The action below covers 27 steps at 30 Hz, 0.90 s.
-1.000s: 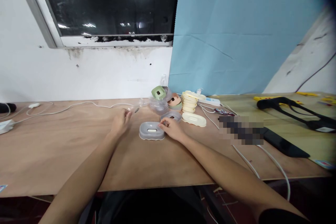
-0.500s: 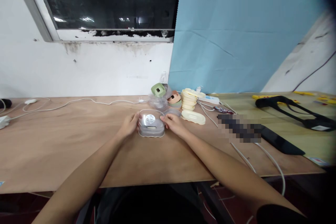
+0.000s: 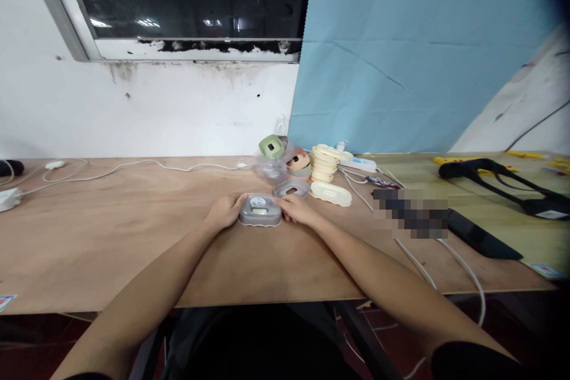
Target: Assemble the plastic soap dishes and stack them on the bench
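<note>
A small grey translucent plastic box (image 3: 260, 219) with a pale scalloped bottom rim rests on the table in front of me. Its top carries a round white label and a pale slot. My left hand (image 3: 226, 211) grips the left side, thumb along the top edge. On the opposite side my right hand (image 3: 294, 208) holds it the same way; some fingers are hidden. Just behind the right hand lies a grey piece (image 3: 291, 187) with a slot. To its right is a cream oval tray (image 3: 331, 193).
Behind stand a stack of cream trays (image 3: 323, 165), a green slotted piece (image 3: 271, 146), a pinkish slotted piece (image 3: 298, 159) and clear plastic covers (image 3: 271, 171). A white power strip (image 3: 358, 164), cables, a black phone-like slab (image 3: 483, 234) and a black strap frame (image 3: 503, 187) lie to the right.
The clear cover stood higher over the box before; now it sits lower and the box looks flatter. Both hands keep hold of the sides. The view has shifted slightly.
</note>
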Tool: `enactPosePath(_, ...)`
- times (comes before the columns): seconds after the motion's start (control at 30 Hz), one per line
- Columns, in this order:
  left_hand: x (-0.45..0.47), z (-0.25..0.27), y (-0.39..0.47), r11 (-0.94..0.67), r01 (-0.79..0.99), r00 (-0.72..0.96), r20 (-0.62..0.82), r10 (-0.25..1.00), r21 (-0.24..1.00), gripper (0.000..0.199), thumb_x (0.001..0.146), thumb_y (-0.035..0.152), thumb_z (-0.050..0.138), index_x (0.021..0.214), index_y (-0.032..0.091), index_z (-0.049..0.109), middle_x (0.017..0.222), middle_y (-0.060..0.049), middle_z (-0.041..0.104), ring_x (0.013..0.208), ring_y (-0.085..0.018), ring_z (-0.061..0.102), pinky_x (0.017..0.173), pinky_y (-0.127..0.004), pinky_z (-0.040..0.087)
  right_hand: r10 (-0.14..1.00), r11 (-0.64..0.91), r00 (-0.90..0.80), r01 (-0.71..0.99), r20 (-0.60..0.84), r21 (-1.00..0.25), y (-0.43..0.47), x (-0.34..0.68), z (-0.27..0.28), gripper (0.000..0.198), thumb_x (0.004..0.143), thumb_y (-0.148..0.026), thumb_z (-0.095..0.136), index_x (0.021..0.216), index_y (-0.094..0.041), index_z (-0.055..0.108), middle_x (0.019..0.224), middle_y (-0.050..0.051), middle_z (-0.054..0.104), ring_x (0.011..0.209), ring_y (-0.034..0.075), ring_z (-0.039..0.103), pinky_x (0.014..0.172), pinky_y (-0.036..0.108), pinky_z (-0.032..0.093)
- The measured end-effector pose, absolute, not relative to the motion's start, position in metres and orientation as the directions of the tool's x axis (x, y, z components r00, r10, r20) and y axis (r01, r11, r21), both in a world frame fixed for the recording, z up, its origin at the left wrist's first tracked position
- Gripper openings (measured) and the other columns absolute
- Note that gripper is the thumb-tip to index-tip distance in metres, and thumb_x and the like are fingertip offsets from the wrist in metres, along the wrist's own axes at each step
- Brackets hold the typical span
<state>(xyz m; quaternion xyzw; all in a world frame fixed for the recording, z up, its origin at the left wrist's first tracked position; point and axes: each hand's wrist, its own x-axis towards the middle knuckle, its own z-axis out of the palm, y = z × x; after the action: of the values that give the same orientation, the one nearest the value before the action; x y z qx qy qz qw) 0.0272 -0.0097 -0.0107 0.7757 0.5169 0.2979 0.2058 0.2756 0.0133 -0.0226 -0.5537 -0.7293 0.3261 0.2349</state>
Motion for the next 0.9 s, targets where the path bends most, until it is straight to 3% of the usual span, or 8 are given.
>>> enactPosePath(0.17, 0.025, -0.010, -0.009, -0.357, 0.684, 0.308, 0.191, 0.932, 0.636, 0.052, 0.091, 0.057, 0.032, 0.113, 0.024, 0.066, 0.105, -0.006, 0.070, 0.097, -0.025, 0.063, 0.081, -0.031, 0.046, 0.955, 0.193, -0.296, 0.660, -0.015, -0.726, 0.010, 0.276, -0.019, 0.058, 0.084, -0.069, 0.038, 0.057, -0.019, 0.049, 0.046, 0.000, 0.056, 0.036, 0.008, 0.044, 0.042, 0.021, 0.031)
enactPosePath(0.27, 0.020, -0.014, -0.002, -0.291, 0.738, 0.201, 0.213, 0.956, 0.609, 0.049, 0.090, 0.057, 0.037, 0.113, 0.024, 0.065, 0.106, -0.006, 0.070, 0.097, -0.026, 0.063, 0.083, -0.032, 0.046, 0.929, 0.279, -0.368, 0.645, 0.031, -0.711, 0.008, 0.275, -0.015, 0.062, 0.085, -0.069, 0.036, 0.053, -0.018, 0.049, 0.046, 0.000, 0.054, 0.043, 0.009, 0.047, 0.049, 0.021, 0.034)
enactPosePath(0.37, 0.011, -0.015, 0.007, -0.249, 0.780, 0.033, 0.359, 0.933, 0.575, 0.047, 0.093, 0.052, 0.034, 0.110, 0.021, 0.066, 0.108, -0.008, 0.068, 0.100, -0.025, 0.061, 0.087, -0.034, 0.045, 0.847, 0.396, -0.531, 0.607, 0.018, -0.689, 0.004, 0.274, -0.013, 0.057, 0.078, -0.069, 0.048, 0.056, -0.017, 0.052, 0.049, -0.002, 0.053, 0.047, 0.008, 0.046, 0.050, 0.020, 0.032)
enactPosePath(0.43, 0.003, -0.011, 0.008, -0.331, 0.761, 0.011, 0.499, 0.866, 0.558, 0.048, 0.096, 0.046, 0.028, 0.110, 0.019, 0.065, 0.112, -0.009, 0.066, 0.106, -0.023, 0.058, 0.093, -0.035, 0.043, 0.787, 0.471, -0.617, 0.596, 0.005, -0.651, -0.001, 0.273, -0.012, 0.052, 0.070, -0.067, 0.061, 0.059, -0.017, 0.056, 0.053, -0.004, 0.054, 0.051, 0.008, 0.045, 0.050, 0.020, 0.029)
enactPosePath(0.57, 0.001, 0.004, -0.004, -0.532, 0.740, 0.233, 0.586, 0.777, 0.412, 0.044, 0.093, 0.046, 0.036, 0.117, 0.020, 0.062, 0.120, -0.008, 0.061, 0.116, -0.024, 0.052, 0.102, -0.037, 0.037, 0.783, 0.554, -0.613, 0.607, 0.108, -0.570, -0.007, 0.271, -0.012, 0.044, 0.068, -0.061, 0.067, 0.066, -0.018, 0.061, 0.061, -0.003, 0.059, 0.056, 0.009, 0.048, 0.052, 0.020, 0.030)
enactPosePath(0.77, 0.039, 0.007, -0.031, -0.751, 0.629, 0.667, 0.355, 0.655, 0.203, 0.056, 0.087, 0.051, 0.049, 0.137, 0.026, 0.047, 0.142, -0.010, 0.046, 0.129, -0.030, 0.041, 0.109, -0.045, 0.025, 0.847, 0.528, -0.376, 0.678, 0.376, -0.511, 0.003, 0.282, -0.001, 0.033, 0.084, -0.048, 0.056, 0.069, -0.019, 0.063, 0.064, 0.000, 0.062, 0.061, 0.011, 0.050, 0.060, 0.022, 0.034)
enactPosePath(0.9, 0.047, 0.000, -0.026, -0.734, 0.656, 0.659, 0.343, 0.670, 0.173, 0.049, 0.086, 0.048, 0.051, 0.130, 0.027, 0.053, 0.140, -0.010, 0.048, 0.128, -0.030, 0.042, 0.112, -0.048, 0.016, 0.856, 0.466, -0.207, 0.706, 0.473, -0.533, 0.013, 0.302, 0.006, 0.034, 0.085, -0.047, 0.052, 0.071, -0.018, 0.065, 0.067, 0.002, 0.063, 0.061, 0.013, 0.051, 0.061, 0.023, 0.036)
